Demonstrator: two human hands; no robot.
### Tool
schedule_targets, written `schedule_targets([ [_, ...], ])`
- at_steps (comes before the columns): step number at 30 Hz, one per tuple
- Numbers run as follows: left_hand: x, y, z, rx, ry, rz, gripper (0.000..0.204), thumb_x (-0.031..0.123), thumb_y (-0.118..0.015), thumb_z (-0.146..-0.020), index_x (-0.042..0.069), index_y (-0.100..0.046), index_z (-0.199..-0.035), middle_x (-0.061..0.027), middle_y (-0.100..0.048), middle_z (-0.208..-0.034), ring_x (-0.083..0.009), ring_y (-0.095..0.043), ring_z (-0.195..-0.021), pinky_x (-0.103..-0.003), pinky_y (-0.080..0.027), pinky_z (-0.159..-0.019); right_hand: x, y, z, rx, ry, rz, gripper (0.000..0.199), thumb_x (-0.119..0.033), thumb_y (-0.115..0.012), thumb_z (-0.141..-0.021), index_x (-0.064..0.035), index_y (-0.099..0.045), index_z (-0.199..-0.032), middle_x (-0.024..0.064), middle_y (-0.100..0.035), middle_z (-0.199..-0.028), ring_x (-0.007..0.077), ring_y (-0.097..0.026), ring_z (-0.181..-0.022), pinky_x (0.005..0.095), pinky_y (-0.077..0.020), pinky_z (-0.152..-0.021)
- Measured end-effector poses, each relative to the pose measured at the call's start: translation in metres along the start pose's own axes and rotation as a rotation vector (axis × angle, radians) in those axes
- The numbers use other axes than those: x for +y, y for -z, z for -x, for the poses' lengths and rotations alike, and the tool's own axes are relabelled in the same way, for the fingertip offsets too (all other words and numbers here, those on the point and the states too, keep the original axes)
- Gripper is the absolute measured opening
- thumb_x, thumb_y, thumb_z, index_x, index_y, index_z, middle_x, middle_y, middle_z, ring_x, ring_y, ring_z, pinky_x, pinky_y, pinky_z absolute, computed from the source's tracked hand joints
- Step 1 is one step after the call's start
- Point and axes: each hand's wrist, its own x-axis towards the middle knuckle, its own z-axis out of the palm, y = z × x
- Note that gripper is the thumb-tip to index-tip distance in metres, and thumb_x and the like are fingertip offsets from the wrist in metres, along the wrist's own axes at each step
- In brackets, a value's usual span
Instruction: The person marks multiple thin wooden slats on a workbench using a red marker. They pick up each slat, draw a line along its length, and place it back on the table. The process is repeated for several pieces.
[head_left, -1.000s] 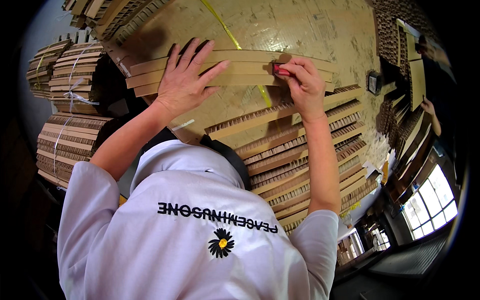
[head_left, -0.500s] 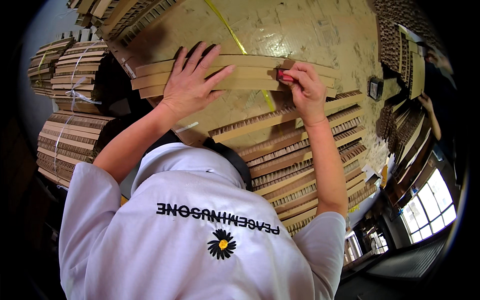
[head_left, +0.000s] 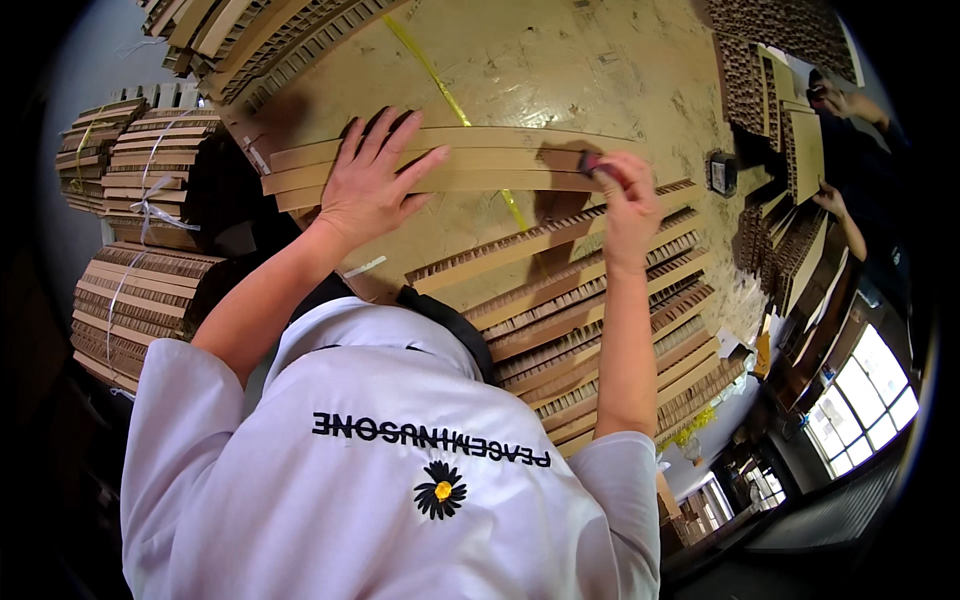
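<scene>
Seems to be bracing strips (head_left: 500,160) flat on table (head_left: 590,90) with left hand (head_left: 368,185), spread wide, grasping nothing, while pinching red tool (head_left: 590,162) in right hand (head_left: 630,195) near their right end; cannot tell if touching. Likely calls next for steady pressing and careful tool placement.

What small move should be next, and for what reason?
Perhaps press the left hand a little firmer: it lies spread across the cardboard strips, while the right hand holds a red tool near their right end, so they might slip.
</scene>
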Motion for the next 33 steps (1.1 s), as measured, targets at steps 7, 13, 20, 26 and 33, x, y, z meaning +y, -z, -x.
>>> schedule_targets([
  [7, 0.002, -0.001, -0.001, 0.004, -0.007, -0.006, 0.081, 0.035, -0.089, -0.074, 0.031, -0.060, -0.149, -0.0132, -0.040, -0.166, -0.0391, -0.041, -0.150, -0.060, -0.034, -0.122, -0.001, -0.012, 0.018, -0.208, 0.114, 0.156, 0.022, 0.008, -0.080, -0.086, -0.0029, -0.077, -0.105, 0.0067, -0.069, -0.110, 0.0185, -0.067, -0.097, 0.0295, -0.0549, -0.084],
  [13, 0.003, 0.000, -0.001, -0.002, -0.005, -0.005, 0.083, 0.034, -0.089, -0.073, 0.032, -0.059, -0.150, -0.0131, -0.040, -0.166, -0.0391, -0.041, -0.149, -0.060, -0.034, -0.122, 0.006, -0.011, 0.015, -0.251, 0.178, 0.253, 0.023, 0.007, -0.081, -0.085, -0.0035, -0.077, -0.106, 0.0071, -0.069, -0.109, 0.0189, -0.068, -0.096, 0.0294, -0.0552, -0.083],
  [20, 0.003, 0.002, -0.002, -0.015, -0.001, -0.001, 0.083, 0.033, -0.090, -0.072, 0.032, -0.059, -0.150, -0.0132, -0.040, -0.166, -0.0392, -0.041, -0.150, -0.060, -0.034, -0.122, 0.000, -0.016, 0.011, -0.200, 0.259, 0.400, 0.026, 0.001, -0.086, -0.076, -0.0086, -0.078, -0.099, 0.0062, -0.068, -0.092, 0.0238, -0.067, -0.086, 0.0351, -0.0540, -0.070],
  [26, 0.004, 0.001, -0.003, -0.049, 0.019, -0.008, 0.082, 0.035, -0.089, -0.074, 0.035, -0.058, -0.150, -0.0120, -0.041, -0.165, -0.0385, -0.040, -0.150, -0.060, -0.033, -0.122, -0.002, -0.011, -0.001, -0.255, 0.360, 0.505, 0.024, -0.002, -0.086, -0.074, -0.0129, -0.077, -0.093, 0.0036, -0.064, -0.080, 0.0254, -0.065, -0.074, 0.0374, -0.0494, -0.061],
  [33, 0.005, -0.001, -0.004, -0.068, 0.023, -0.010, 0.080, 0.034, -0.089, -0.074, 0.032, -0.060, -0.149, -0.0137, -0.039, -0.167, -0.0396, -0.038, -0.152, -0.060, -0.032, -0.123, 0.008, -0.008, -0.006, -0.313, 0.323, 0.410, 0.024, -0.003, -0.085, -0.076, -0.0148, -0.076, -0.095, 0.0041, -0.067, -0.079, 0.0260, -0.063, -0.066, 0.0366, -0.0487, -0.057],
])
